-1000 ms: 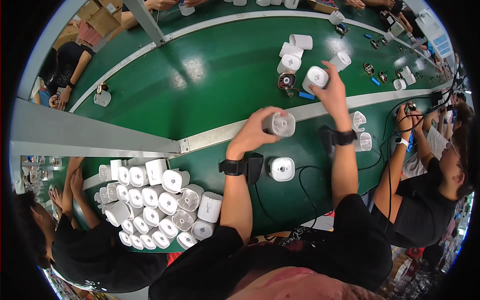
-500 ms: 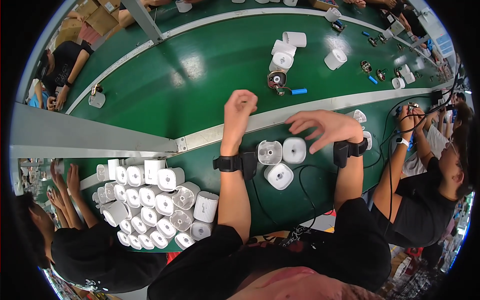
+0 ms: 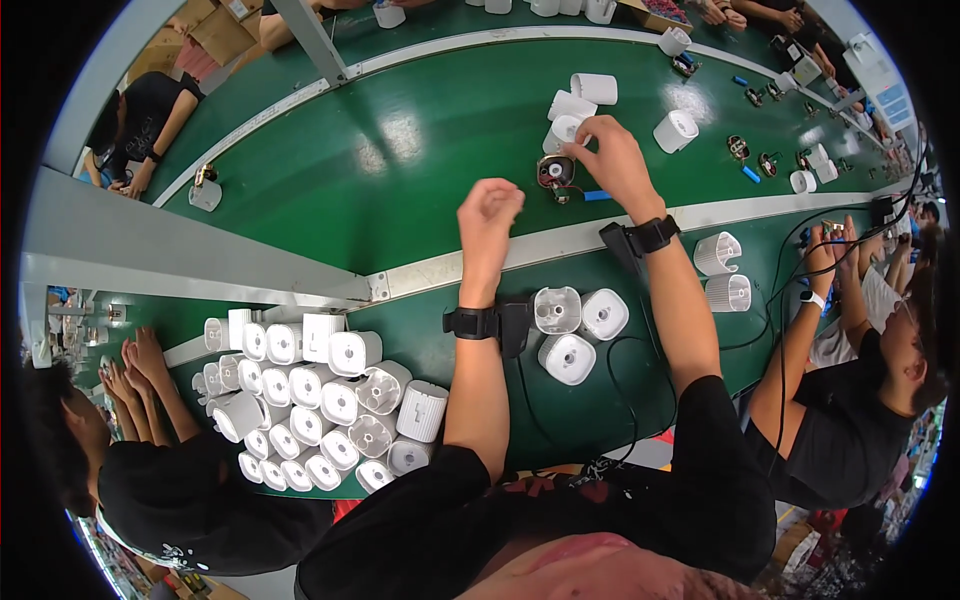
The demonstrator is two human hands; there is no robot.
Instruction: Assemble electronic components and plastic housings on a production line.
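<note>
My right hand (image 3: 610, 160) reaches out over the green conveyor belt (image 3: 420, 140) and touches a white plastic housing (image 3: 565, 130) that lies with two others beside a small round part with wires (image 3: 555, 172). My left hand (image 3: 490, 215) hovers over the belt's near rail, fingers curled, holding nothing I can see. Three white housings (image 3: 575, 330) stand together on the green bench just in front of me, between my forearms. Both wrists wear black bands.
A pile of several white housings (image 3: 320, 400) fills the bench at my left. Two more housings (image 3: 722, 270) stand at my right. Other people sit at left, right and across the belt. Cables trail over the bench edge.
My right hand left the housings on the bench and stretched far out onto the belt. My left hand rose slightly. Three housings now stand on the bench.
</note>
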